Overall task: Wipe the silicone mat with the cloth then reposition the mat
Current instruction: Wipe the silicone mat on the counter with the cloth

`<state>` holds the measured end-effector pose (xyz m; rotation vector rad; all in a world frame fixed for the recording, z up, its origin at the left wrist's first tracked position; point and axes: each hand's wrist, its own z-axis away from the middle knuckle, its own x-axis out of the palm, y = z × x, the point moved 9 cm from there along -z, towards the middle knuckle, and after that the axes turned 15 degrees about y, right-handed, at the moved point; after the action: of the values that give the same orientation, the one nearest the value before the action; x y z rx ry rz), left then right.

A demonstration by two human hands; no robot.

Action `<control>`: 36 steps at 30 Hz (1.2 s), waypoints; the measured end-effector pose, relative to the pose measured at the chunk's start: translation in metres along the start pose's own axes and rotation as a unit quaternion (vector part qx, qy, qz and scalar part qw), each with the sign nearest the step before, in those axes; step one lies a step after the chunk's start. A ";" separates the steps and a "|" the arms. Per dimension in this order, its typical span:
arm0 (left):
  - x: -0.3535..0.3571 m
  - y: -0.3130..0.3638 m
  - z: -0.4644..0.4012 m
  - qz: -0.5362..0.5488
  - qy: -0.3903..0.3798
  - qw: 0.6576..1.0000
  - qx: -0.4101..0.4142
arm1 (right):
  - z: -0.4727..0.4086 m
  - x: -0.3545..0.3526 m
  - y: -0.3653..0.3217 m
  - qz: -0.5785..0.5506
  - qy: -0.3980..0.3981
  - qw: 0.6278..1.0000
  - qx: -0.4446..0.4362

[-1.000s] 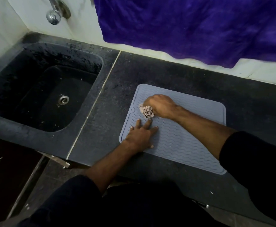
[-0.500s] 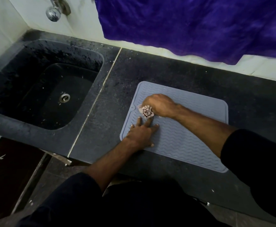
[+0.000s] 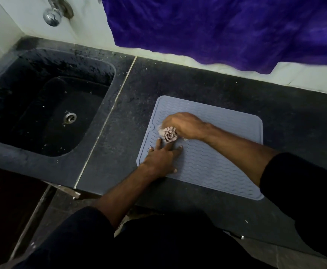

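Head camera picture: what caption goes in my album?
Right hand wipes grey mat with bunched cloth; left hand presses it flat.

Dark stone counter (image 3: 207,80), black sink (image 3: 48,105), purple cloth (image 3: 217,26)

Bunched cloth (image 3: 169,134) on grey mat (image 3: 213,162)

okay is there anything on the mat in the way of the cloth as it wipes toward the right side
Nothing visible does. The right hand holds the bunched cloth near the mat's left edge, and the mat's ribbed surface to the right is bare. Only the left hand rests on the mat, pressed flat just below the cloth, not to its right.
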<state>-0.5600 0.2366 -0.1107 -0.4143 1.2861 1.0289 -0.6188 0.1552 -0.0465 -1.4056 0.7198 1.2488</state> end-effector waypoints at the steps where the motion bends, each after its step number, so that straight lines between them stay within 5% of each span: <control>1: 0.000 0.000 0.000 -0.005 0.006 1.000 0.004 | -0.003 0.000 -0.007 -0.023 0.017 1.000 -0.002; 5: 0.000 -0.001 -0.003 -0.010 0.024 1.000 0.009 | -0.008 0.019 -0.022 -0.035 0.023 0.999 -0.019; 10: 0.005 -0.005 -0.002 0.000 0.005 1.000 -0.007 | 0.010 0.012 0.006 0.090 -0.009 0.995 -0.049; 14: -0.001 0.002 0.003 -0.031 0.004 1.000 0.003 | 0.019 0.002 0.024 0.013 -0.028 0.999 0.013; 20: -0.006 0.050 0.005 -0.060 0.057 0.991 0.100 | 0.046 -0.017 0.069 -0.040 0.114 0.985 0.123; 27: 0.010 0.074 0.005 -0.077 0.004 0.995 0.070 | 0.069 0.011 0.050 0.035 0.038 0.999 -0.005; 36: 0.014 0.071 0.007 -0.063 -0.017 0.996 0.061 | 0.096 -0.004 0.085 0.072 0.035 0.997 0.009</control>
<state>-0.6139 0.2838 -0.1018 -0.3782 1.2687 0.8437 -0.7264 0.2242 -0.0580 -1.4088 0.8903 1.3059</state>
